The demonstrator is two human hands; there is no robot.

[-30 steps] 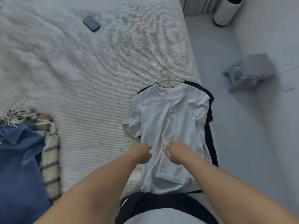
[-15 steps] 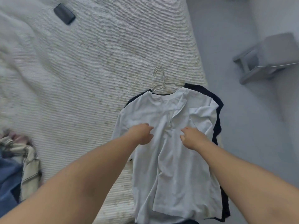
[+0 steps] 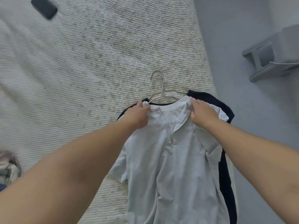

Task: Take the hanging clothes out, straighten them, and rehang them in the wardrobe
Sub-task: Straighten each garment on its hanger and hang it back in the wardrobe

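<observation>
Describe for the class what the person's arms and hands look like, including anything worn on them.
Both forearms are bare right up to the frame edge: no sleeves or cuffs show. The left hand and right hand carry no gloves, and no rings, watch or bracelet can be seen. No markings are visible on either arm.

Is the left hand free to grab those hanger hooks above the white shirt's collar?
Probably yes, once it lets go: the left hand grips the white shirt at the collar, and the hanger hooks lie bare on the bedspread just beyond.
</observation>
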